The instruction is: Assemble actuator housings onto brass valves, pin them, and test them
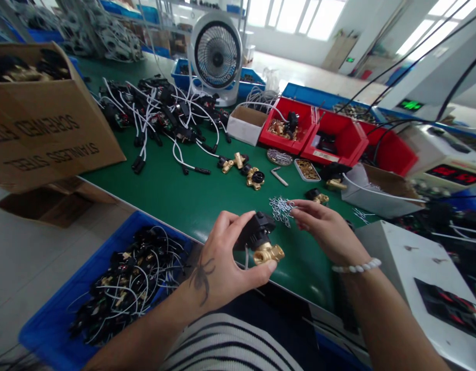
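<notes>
Grasping a brass valve (267, 254) in the left hand (226, 257); touching metal clips (280, 208) with the right hand (326, 226).
Clasping the valve between thumb and fingers, black top (261, 226) uppermost, above the near edge of the green bench (176, 198); curving right fingertips in at the clip pile's right side, perhaps pinching one clip, impossible to tell; facing loose valves (255, 178) beyond the clips, then red bins (283, 145), then a white fan (216, 54).
</notes>
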